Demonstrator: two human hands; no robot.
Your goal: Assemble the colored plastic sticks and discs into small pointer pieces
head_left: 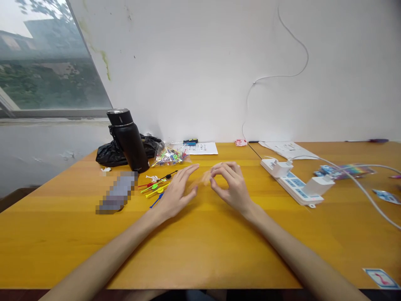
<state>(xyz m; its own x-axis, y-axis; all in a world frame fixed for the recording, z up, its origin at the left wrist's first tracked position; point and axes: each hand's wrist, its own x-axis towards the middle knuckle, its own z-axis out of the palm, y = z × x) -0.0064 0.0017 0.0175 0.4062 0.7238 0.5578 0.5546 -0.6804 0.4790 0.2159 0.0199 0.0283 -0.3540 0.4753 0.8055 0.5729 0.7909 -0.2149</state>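
Above the middle of the table, my left hand (179, 193) is open, its fingers stretched forward and its thumb apart. Just left of it lie several thin coloured plastic pieces with round discs, like spinner arrows (156, 189), in white, black, red, green, yellow and blue. My right hand (231, 187) is curled, thumb and fingertips brought together in a pinch. A blurred tan shape (205, 178) shows at its fingertips, between the two hands; I cannot make out what it is.
A black bottle (130, 144) stands at the back left, before a black plastic bag (105, 154). A clear bag of coloured pieces (171, 155) and a screwdriver (190, 141) lie behind. On the right is a white power strip (296, 186) with chargers and cables. A pixelated object (117, 194) lies left.
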